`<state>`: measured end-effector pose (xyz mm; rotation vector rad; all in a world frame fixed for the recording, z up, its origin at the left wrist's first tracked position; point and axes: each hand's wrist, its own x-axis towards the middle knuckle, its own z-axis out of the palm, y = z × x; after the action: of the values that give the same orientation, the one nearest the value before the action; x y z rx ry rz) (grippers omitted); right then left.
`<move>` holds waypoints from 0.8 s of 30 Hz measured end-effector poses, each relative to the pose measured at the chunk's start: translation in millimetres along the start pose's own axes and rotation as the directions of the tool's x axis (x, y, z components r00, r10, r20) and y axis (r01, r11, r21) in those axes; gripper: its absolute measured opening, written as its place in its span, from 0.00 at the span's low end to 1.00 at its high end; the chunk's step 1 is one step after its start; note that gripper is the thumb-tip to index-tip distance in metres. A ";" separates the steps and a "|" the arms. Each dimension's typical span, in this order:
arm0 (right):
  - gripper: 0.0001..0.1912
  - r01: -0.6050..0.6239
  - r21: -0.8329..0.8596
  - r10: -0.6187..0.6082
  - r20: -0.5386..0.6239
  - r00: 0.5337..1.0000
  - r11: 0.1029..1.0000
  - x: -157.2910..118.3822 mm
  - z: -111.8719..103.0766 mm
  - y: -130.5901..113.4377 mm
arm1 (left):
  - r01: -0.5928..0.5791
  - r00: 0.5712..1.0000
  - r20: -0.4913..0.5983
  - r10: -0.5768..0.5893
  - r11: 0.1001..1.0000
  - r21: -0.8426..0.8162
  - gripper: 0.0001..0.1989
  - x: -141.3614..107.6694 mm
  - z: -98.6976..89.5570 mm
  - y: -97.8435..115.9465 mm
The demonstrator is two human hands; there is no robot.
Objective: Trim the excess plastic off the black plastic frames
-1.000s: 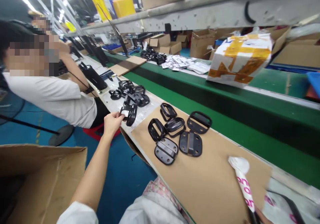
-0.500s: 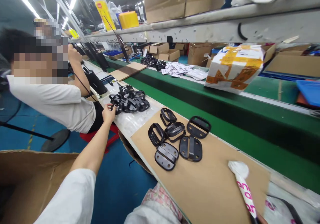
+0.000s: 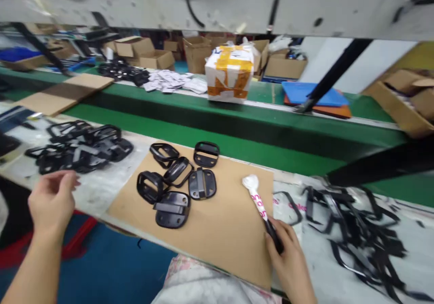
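Note:
My right hand (image 3: 288, 254) grips the black handle of a hammer (image 3: 259, 204), whose head and shaft are wrapped in white plastic with pink lettering. The wrapped head rests on or just over a brown cardboard sheet (image 3: 233, 236). My left hand (image 3: 54, 200) is slightly blurred, its fingers loosely bent with nothing visible in them. It hovers at the near edge of a pile of black plastic parts (image 3: 84, 148). Several similar rounded black plates with raised bars and holes (image 3: 172, 209) lie grouped on the cardboard's left half, some tilted against each other.
Black strap-like frames (image 3: 366, 236) are heaped at right. Beyond the bench runs a green conveyor (image 3: 169, 123); a taped white box (image 3: 230, 73), white packets (image 3: 166, 80) and blue trays (image 3: 312, 93) stand behind it. A grey shelf beam (image 3: 217, 12) crosses above, with a slanted black post (image 3: 339, 73).
The view has swung right, bringing the strap heap and my right hand into sight. My left hand has drawn back from the pile, away from the part it was touching.

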<state>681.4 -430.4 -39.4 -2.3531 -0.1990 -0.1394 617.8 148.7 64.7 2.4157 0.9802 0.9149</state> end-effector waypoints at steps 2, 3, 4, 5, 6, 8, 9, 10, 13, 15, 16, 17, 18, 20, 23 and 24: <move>0.19 -0.027 0.008 0.027 -0.011 1.000 1.000 -0.4 0.1 -9.3 | 0.028 0.976 0.217 0.010 0.985 -0.170 0.11 -31.9 7.9 45.5; 0.19 -0.042 0.018 0.042 -0.005 0.999 0.999 -0.3 -1.3 -13.5 | -0.030 0.943 0.320 0.093 0.980 -0.197 0.09 -48.2 14.0 66.9; 0.19 -0.054 0.032 0.054 0.004 0.999 0.998 0.4 -3.8 -17.3 | -0.124 0.906 0.371 0.204 0.966 -0.229 0.07 -63.7 21.5 86.7; 0.20 -0.063 0.050 0.062 0.021 0.998 0.997 1.6 -7.6 -20.9 | -0.223 0.861 0.399 0.317 0.938 -0.265 0.08 -77.9 30.1 105.0; 0.20 -0.069 0.071 0.067 0.032 0.997 0.995 3.5 -12.7 -24.0 | -0.307 0.809 0.418 0.413 0.904 -0.299 0.11 -90.2 39.4 121.9; 0.18 -0.069 0.091 0.067 0.021 0.997 0.993 9.0 -25.8 -27.9 | -0.459 0.721 0.407 0.561 0.827 -0.325 0.16 -108.7 58.3 152.1; 0.16 -0.064 0.079 0.065 -0.003 0.998 0.995 12.2 -33.3 -28.2 | -0.529 0.681 0.405 0.610 0.792 -0.304 0.18 -114.8 67.0 165.8; 0.15 -0.061 0.051 0.063 -0.034 0.997 0.997 15.5 -40.7 -27.2 | -0.590 0.641 0.429 0.636 0.766 -0.253 0.19 -119.0 74.7 178.4; 0.14 -0.036 -0.092 0.031 -0.060 0.998 0.995 24.6 -58.1 -15.8 | -0.720 0.522 0.594 0.612 0.690 -0.078 0.20 -124.3 92.3 208.9; 0.18 0.004 -0.180 -0.005 -0.009 1.000 0.984 29.2 -63.0 -3.5 | -0.752 0.475 0.663 0.579 0.658 -0.035 0.19 -125.1 100.0 222.9; 0.19 0.030 -0.209 -0.026 0.019 0.999 0.977 31.1 -64.0 2.7 | -0.752 0.458 0.672 0.581 0.657 -0.055 0.18 -125.2 102.8 228.2; 0.19 0.053 -0.226 -0.046 0.038 0.998 0.973 32.8 -64.7 8.3 | -0.740 0.442 0.669 0.598 0.664 -0.105 0.17 -125.4 105.0 232.7; 0.18 0.069 -0.228 -0.061 0.044 0.997 0.971 34.4 -65.6 12.8 | -0.712 0.426 0.655 0.624 0.678 -0.183 0.16 -125.5 106.5 236.4; 0.15 0.081 -0.191 -0.075 0.039 0.996 0.978 37.7 -69.7 16.8 | -0.598 0.420 0.612 0.670 0.712 -0.369 0.15 -126.5 107.6 242.1; 0.10 0.017 -0.049 -0.020 -0.056 0.998 0.999 41.2 -80.0 7.5 | -0.244 0.481 0.611 0.629 0.766 -0.595 0.21 -134.0 107.8 247.3; 0.08 -0.014 0.031 0.017 -0.112 0.994 0.999 41.3 -82.7 0.1 | -0.080 0.490 0.636 0.596 0.758 -0.648 0.24 -139.6 108.7 248.4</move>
<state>718.5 -484.6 25.7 -2.3081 -0.1274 -0.2582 734.8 -132.9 63.6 2.1172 -0.1728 0.0154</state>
